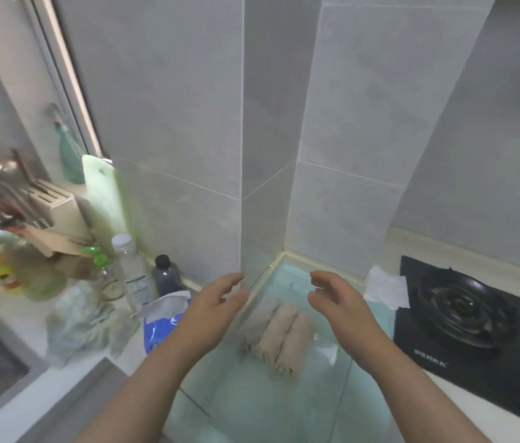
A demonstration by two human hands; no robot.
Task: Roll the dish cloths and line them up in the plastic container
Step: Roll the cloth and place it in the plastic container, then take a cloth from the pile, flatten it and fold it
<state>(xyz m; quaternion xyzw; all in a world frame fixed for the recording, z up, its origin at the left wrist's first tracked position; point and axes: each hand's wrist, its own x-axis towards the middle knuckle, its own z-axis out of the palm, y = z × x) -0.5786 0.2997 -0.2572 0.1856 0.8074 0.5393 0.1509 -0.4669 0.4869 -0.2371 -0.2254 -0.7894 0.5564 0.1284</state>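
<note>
Both forearms reach in from the bottom edge, the left hand [217, 302] and right hand [335, 298] hanging over the container [239, 404], one on either side of the rolls [276, 337]. The three rolls lie side by side, touching, towards the container's far end. A crumpled cloth [76, 321] sits on the surface well to the left, past a blue packet [159, 324]. A stove [463, 314] lies to the right.

The rolls' near ends look loose, so I judge they could unfurl if a hand brushes them, and a nudge would skew the row. The crumpled cloth looks not yet rolled.

Each grip is spread, with fingers loosely curved. Neither hand holds anything or appears to touch cloth or container.
</note>
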